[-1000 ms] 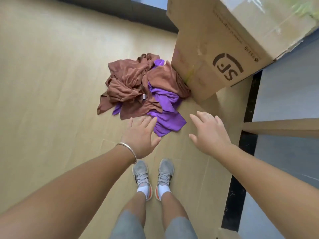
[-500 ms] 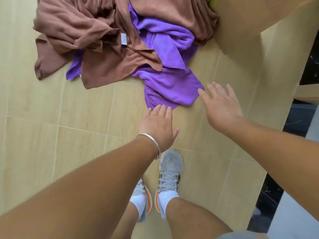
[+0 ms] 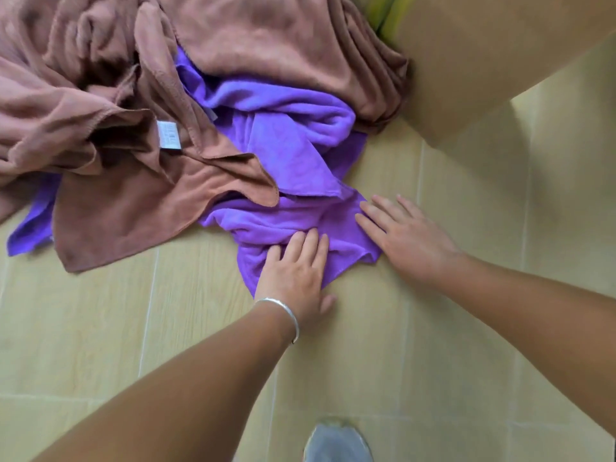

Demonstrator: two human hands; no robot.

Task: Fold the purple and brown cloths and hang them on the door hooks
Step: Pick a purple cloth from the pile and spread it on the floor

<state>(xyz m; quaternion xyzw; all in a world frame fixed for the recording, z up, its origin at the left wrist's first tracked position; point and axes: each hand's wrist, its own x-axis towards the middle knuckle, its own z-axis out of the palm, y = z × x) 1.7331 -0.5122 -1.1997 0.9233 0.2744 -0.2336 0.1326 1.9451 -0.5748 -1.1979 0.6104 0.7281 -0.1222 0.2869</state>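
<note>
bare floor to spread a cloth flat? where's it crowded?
Free: tiled floor left of the left hand, below the brown cloth; also right of the right hand, below the cardboard box. Crowded: upper left, brown and purple cloth tangled against the box.

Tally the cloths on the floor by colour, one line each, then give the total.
Brown cloth: 1, as far as the crumpled heap shows
Purple cloth: 1, with the left hand and right hand resting on its near edge
Total: 2
</note>
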